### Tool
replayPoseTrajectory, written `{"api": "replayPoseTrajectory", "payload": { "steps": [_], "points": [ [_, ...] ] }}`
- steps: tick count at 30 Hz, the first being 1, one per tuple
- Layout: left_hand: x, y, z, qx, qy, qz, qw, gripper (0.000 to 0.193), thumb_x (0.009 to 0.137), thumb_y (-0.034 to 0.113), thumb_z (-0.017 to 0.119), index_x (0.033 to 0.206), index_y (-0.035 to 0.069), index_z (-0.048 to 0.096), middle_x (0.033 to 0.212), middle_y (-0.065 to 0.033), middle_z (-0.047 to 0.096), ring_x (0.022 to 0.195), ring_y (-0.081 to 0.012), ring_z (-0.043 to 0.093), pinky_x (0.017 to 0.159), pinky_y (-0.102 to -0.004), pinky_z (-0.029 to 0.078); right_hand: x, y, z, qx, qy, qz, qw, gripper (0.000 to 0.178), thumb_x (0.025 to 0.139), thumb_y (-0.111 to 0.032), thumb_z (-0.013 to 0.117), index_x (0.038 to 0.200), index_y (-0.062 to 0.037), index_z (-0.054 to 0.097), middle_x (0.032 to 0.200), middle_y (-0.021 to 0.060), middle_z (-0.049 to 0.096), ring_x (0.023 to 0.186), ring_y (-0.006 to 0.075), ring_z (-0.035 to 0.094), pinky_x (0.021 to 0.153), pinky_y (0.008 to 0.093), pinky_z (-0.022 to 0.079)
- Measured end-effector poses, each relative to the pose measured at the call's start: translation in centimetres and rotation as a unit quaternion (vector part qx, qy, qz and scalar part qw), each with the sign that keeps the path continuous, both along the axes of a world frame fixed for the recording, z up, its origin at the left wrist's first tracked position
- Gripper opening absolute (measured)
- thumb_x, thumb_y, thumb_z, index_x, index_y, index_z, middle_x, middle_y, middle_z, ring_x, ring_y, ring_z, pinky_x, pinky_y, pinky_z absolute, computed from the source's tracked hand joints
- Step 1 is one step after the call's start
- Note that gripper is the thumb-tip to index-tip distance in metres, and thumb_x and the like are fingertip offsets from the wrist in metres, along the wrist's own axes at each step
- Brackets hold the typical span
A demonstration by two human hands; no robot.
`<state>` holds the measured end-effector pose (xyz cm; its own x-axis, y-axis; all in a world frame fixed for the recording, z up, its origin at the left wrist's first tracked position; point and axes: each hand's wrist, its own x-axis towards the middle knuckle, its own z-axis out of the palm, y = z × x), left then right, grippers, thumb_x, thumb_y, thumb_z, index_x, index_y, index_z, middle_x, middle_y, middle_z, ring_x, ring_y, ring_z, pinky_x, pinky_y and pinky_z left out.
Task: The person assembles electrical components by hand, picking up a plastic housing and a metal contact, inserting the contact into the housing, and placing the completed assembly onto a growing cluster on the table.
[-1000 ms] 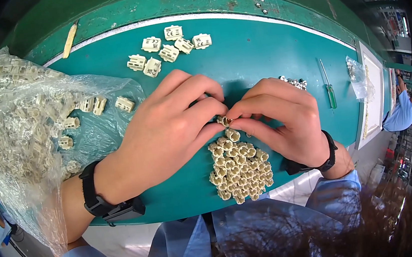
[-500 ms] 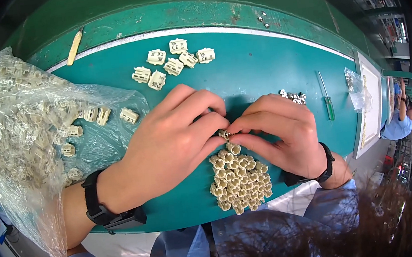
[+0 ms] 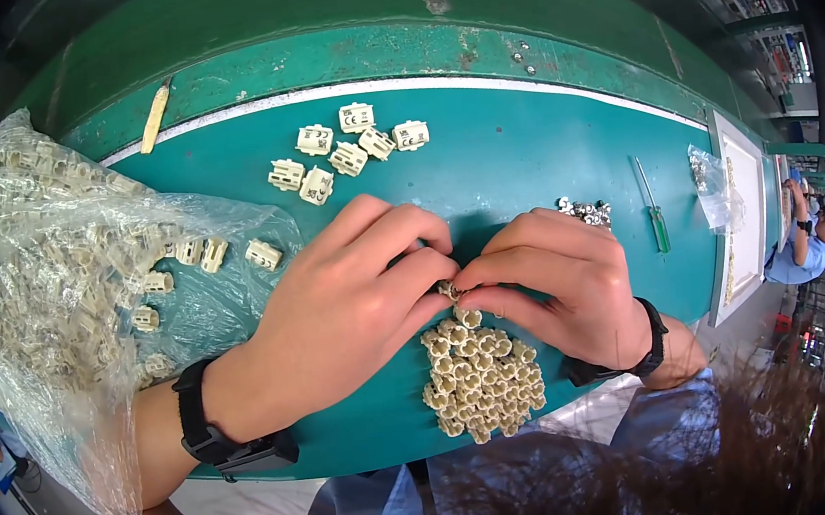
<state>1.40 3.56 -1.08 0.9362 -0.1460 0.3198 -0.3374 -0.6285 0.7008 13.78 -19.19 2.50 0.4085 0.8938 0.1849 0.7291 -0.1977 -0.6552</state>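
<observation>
My left hand and my right hand meet fingertip to fingertip above the green mat. Both pinch one small cream plastic part, mostly covered by the fingers; a dark, shiny bit shows at its edge. Just below the fingertips, a tight cluster of cream plastic sockets stands on the mat with round open ends facing up. Beyond my right hand lies a small heap of shiny metal pieces.
A clear plastic bag full of cream parts spreads over the left side. Several cream housings lie at the far middle. To the right are a green-handled screwdriver and a small clear bag. Another person is at far right.
The whole scene sits slightly lower in the picture. Both hands keep their pinch on the small part, with little visible finger movement. The person at far right has shifted.
</observation>
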Motion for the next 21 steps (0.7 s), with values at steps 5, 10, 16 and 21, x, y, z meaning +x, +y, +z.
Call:
{"api": "replayPoseTrajectory", "payload": {
  "steps": [5,10,16,21],
  "points": [
    [-0.1,0.0,0.0,0.003,-0.002,0.001,1.000,0.030,0.082,0.008,0.096,0.108,0.007,0.080,0.125,-0.0026,0.074,0.107,-0.0261,0.068,0.090,-0.0394,0.061,0.1,0.0,0.0,0.008,-0.004,0.001,1.000,0.023,0.083,-0.010,0.099,0.104,-0.0094,0.089,0.098,0.0049,0.081,0.085,0.0244,0.075,0.072,0.0379,0.059],
    [-0.1,0.1,0.1,-0.004,0.008,-0.001,1.000,0.030,0.083,0.008,0.096,0.109,0.007,0.081,0.126,-0.0028,0.074,0.108,-0.0263,0.068,0.090,-0.0400,0.061,0.1,-0.2,0.1,0.014,0.000,0.006,1.000,0.024,0.083,-0.009,0.099,0.105,-0.0086,0.089,0.098,0.0049,0.081,0.084,0.0242,0.076,0.070,0.0376,0.059],
    [0.0,0.1,0.4,0.005,0.014,-0.007,1.000,0.031,0.083,0.008,0.096,0.111,0.008,0.082,0.126,-0.0029,0.074,0.109,-0.0268,0.068,0.091,-0.0403,0.061,1.0,-0.5,0.6,0.016,-0.003,0.011,1.000,0.025,0.082,-0.006,0.099,0.105,-0.0085,0.089,0.097,0.0050,0.080,0.084,0.0241,0.076,0.069,0.0377,0.060],
    [0.0,0.1,0.5,0.021,0.009,-0.015,1.000,0.032,0.083,0.007,0.096,0.113,0.009,0.083,0.126,-0.0028,0.074,0.109,-0.0272,0.068,0.092,-0.0409,0.060,1.8,-1.3,0.8,0.016,0.009,0.000,1.000,0.024,0.083,-0.005,0.098,0.105,-0.0089,0.089,0.097,0.0054,0.079,0.083,0.0243,0.075,0.069,0.0378,0.059]
  ]
}}
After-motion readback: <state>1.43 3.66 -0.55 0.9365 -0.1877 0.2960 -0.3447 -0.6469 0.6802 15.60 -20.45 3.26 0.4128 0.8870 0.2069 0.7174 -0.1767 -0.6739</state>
